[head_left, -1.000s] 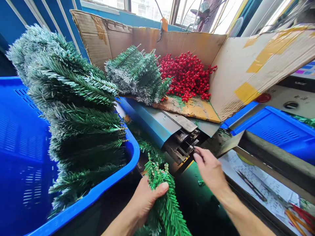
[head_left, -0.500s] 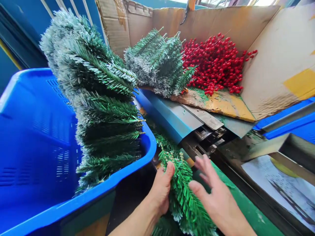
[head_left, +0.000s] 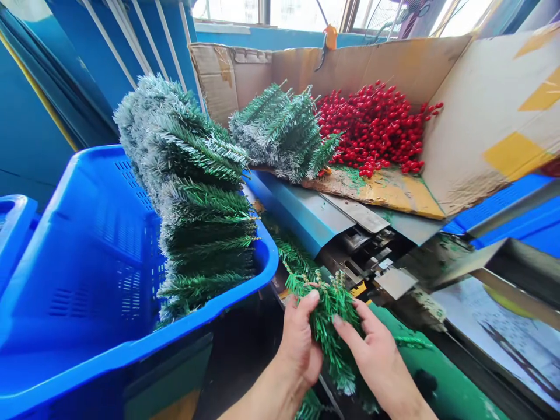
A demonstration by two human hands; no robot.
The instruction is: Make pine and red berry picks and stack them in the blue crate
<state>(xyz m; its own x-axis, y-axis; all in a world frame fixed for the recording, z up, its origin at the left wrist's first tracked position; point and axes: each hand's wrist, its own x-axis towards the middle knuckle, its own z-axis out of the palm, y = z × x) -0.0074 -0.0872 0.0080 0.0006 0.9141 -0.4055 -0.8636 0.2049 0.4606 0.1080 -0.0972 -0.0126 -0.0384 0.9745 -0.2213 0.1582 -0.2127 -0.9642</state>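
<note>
A bunch of green artificial pine sprigs is between my two hands, its bare stem ends pointing away from me. My left hand grips the bunch from the left, thumb on top. From the right, my right hand closes on the same bunch with thumb and fingers. Parts of both hands' fingers are hidden behind the needles. Just beyond the stem ends is a metal machine with a blue cover.
At left, a blue plastic basket holds a tall stack of frosted pine sprigs. Behind the machine, a cut-open cardboard box contains more frosted sprigs and red berry stems. Tweezers lie in a tray at right.
My right hand, open and apart from the bunch before, has closed on it. The view has tilted up, showing more of the window and the basket.
</note>
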